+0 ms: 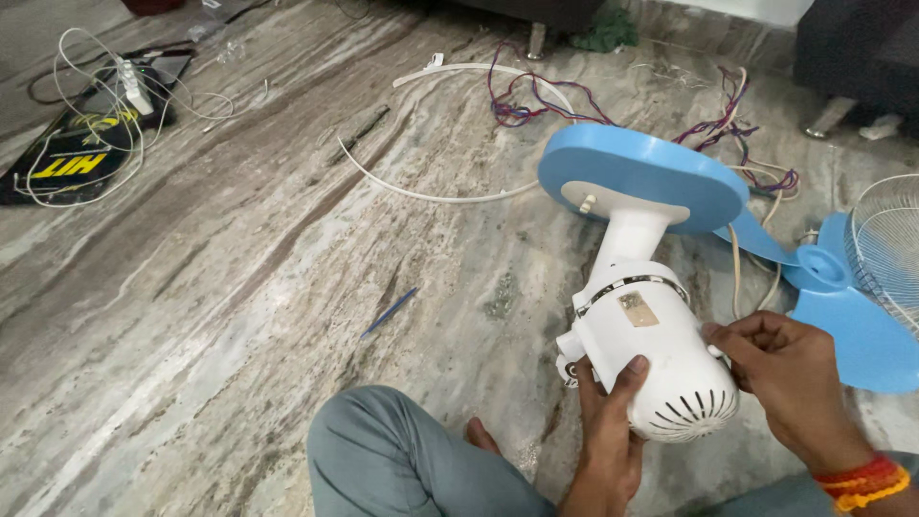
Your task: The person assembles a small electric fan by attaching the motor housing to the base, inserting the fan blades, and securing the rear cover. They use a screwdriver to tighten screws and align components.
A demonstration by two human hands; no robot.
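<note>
The person sits on a streaked grey-brown marble floor (239, 287), one knee in grey-blue trousers raised at the bottom of the view; both bare hands are on a white fan motor housing (656, 354) held just above the lap, its vented rear end turned toward the camera. The left hand (613, 421) cups the housing from below, fingers closed against its underside and thumb pressed onto the white shell; the right hand (790, 369), with red and orange threads at the wrist, has its fingers curled together and pinched against the housing's right side. A small square tan label (638, 309) sits on top of the housing, just behind a thin metal band; its print is too small to tell. The housing joins a white neck that leads up to the round blue base (651, 177), tilted on edge on the floor.

To the right lie the blue fan blade (842, 306) and, at the frame's edge, a wire guard (890, 239); tangled red, blue and purple wires (536, 101) lie behind the base. Far left, a flat black package with yellow lettering (67, 158) lies under a white power strip (134, 86) and its looped white cord; a blue pen (391, 311) lies alone mid-floor.
</note>
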